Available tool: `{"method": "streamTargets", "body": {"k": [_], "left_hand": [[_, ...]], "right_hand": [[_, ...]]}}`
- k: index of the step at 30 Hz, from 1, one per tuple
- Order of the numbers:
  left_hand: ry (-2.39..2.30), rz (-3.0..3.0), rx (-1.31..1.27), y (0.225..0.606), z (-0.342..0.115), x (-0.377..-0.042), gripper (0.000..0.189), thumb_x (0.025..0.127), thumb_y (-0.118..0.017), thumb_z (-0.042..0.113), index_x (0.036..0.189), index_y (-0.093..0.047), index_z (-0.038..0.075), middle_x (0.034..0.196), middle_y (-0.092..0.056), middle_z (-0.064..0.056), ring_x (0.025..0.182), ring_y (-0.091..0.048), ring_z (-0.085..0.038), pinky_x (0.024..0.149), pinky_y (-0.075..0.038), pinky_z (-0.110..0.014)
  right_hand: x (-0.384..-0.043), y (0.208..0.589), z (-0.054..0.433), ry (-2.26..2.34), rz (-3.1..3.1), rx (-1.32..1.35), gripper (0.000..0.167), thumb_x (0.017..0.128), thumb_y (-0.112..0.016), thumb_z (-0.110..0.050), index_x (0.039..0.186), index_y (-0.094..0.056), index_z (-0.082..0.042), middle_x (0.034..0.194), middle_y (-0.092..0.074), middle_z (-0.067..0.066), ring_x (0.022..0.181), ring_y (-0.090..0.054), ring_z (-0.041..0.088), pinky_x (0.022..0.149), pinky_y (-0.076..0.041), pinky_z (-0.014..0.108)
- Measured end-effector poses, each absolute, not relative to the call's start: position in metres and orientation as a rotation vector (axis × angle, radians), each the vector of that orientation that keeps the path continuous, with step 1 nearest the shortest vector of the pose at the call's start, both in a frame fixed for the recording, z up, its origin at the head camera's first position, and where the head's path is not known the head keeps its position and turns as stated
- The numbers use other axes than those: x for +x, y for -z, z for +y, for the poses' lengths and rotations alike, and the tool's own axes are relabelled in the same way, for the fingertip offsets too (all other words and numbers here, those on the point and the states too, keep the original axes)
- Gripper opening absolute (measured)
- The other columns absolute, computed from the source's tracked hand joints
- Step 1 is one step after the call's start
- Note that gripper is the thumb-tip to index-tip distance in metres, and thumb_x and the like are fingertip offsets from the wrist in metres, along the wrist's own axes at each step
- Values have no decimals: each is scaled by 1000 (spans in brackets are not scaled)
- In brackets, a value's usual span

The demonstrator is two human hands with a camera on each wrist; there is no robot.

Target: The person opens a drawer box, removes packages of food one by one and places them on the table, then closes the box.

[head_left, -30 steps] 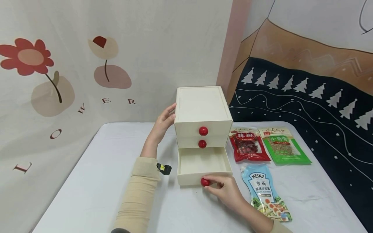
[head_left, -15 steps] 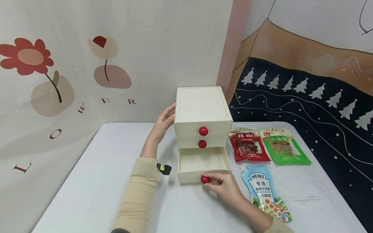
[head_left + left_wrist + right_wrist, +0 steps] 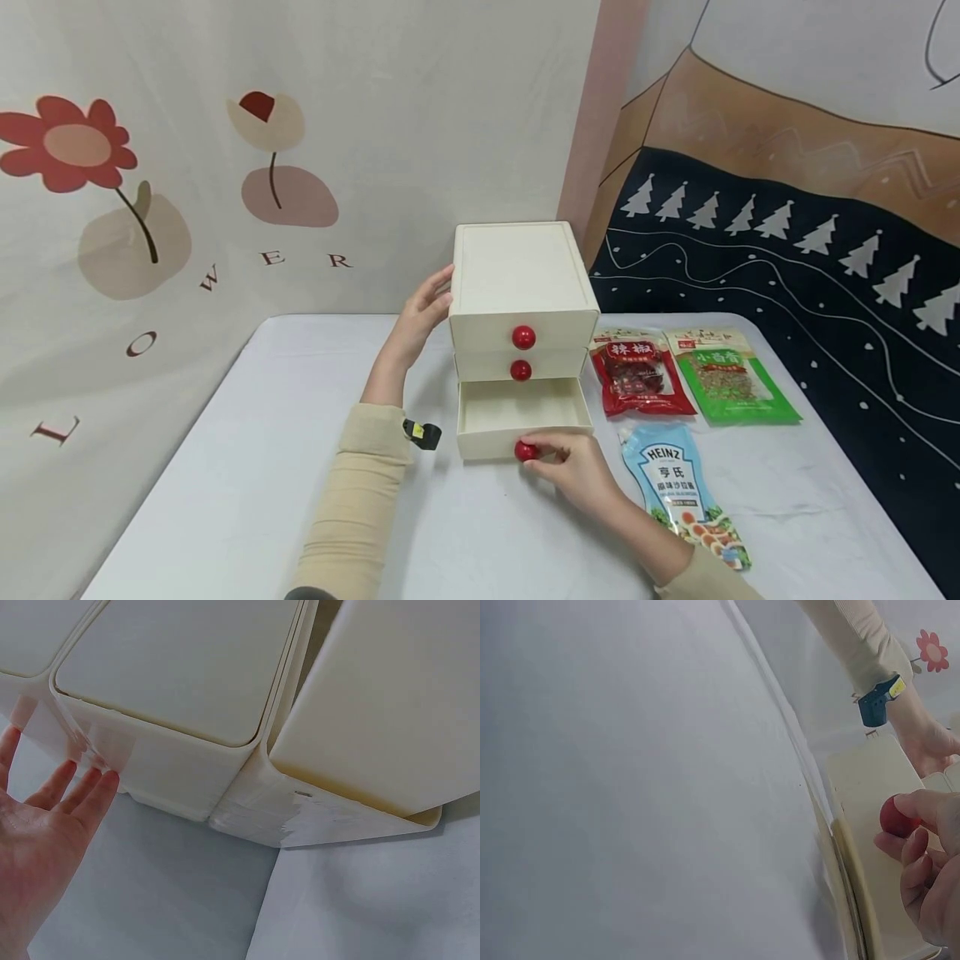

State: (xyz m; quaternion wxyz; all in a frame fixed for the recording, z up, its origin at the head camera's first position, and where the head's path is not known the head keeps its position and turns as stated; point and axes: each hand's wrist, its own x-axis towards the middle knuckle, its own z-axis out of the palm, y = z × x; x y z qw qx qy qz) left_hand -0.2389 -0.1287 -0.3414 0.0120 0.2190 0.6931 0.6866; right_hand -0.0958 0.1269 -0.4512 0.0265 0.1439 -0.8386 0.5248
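Observation:
A cream drawer cabinet (image 3: 521, 271) with three red-knobbed drawers stands at the back of the table. Its bottom drawer (image 3: 480, 444) is pulled part way out, and the visible inside holds nothing. My right hand (image 3: 577, 471) pinches that drawer's red knob (image 3: 527, 451) between thumb and fingers; the right wrist view shows the same red knob (image 3: 898, 817) in the grip. Against the cabinet's left side my left hand (image 3: 420, 321) rests with its fingers extended. In the left wrist view, the fingertips of the left hand (image 3: 52, 825) touch the cabinet wall (image 3: 165, 769).
Right of the cabinet lie a red packet of dried chillies (image 3: 641, 372) and a green seasoning packet (image 3: 731, 375). Nearer, beside the right forearm, is a blue Heinz pouch (image 3: 678, 483). Printed cloth walls (image 3: 375, 125) rise behind the white table (image 3: 225, 467).
The bottom drawer has slid inward a little, with my right hand following on its knob. My left hand stays in place against the cabinet.

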Motion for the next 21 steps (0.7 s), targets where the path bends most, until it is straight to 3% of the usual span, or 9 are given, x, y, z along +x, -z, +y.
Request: {"method": "streamTargets", "body": {"k": [10, 21], "left_hand": [[-2138, 2164, 688, 341, -129, -240, 56, 98, -48, 18, 150, -30, 8, 154, -27, -10, 137, -32, -27, 109, -28, -45], [-2146, 2156, 693, 342, -129, -240, 56, 97, -47, 17, 150, -31, 8, 154, -27, -11, 137, -32, -28, 109, -28, -47]], "right_hand": [[-106, 449, 126, -1621, -2568, 447, 29, 70, -81, -1, 98, -77, -11, 96, -73, 1, 69, -61, 7, 57, -52, 23], [-114, 454, 126, -1612, -2576, 439, 29, 71, -81, 0, 97, -77, -10, 97, -73, 2, 68, -61, 7, 57, -51, 23]]}}
